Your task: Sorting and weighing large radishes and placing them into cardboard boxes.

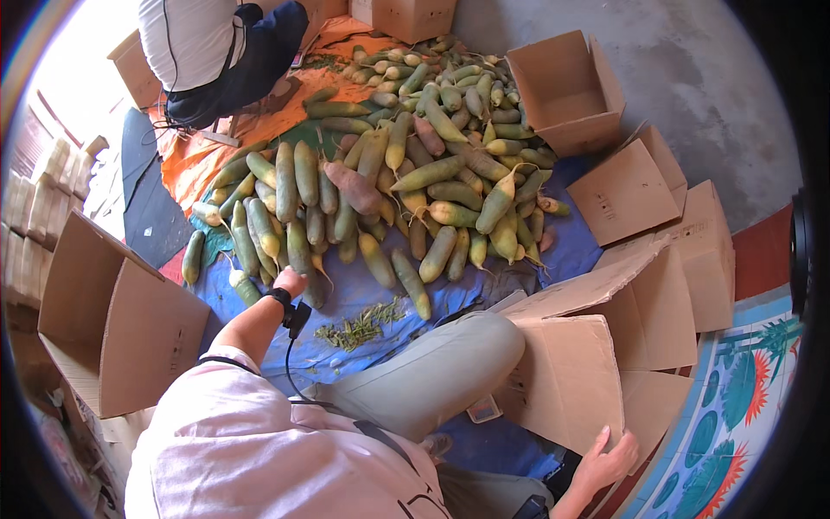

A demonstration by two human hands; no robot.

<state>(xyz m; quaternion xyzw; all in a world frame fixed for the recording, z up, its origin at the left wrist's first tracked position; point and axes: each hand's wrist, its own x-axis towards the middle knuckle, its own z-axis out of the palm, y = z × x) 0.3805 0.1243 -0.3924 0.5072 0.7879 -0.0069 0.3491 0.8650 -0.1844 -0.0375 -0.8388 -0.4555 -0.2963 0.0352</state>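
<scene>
A large heap of green radishes (pixel 434 175) lies on blue and orange sheeting, with a few pinkish roots (pixel 353 187) among them. My left hand (pixel 291 282) is at the near left edge of the heap, against a long green radish (pixel 298 250); whether its fingers grip it cannot be told. On that wrist sits a black strap with a cabled device (pixel 296 319). At the lower right, my right hand (pixel 608 454) holds the edge of a cardboard box flap (pixel 564 376), thumb on one side. That box stands open beside my bent knee.
Open cardboard boxes stand at the left (pixel 139 331), upper right (pixel 564 97) and right (pixel 626 188). Trimmed leaves (pixel 356 327) lie on the blue sheet (pixel 389 350). A small scale-like device (pixel 484 410) is beside my leg. Another person (pixel 207 58) sits at the upper left.
</scene>
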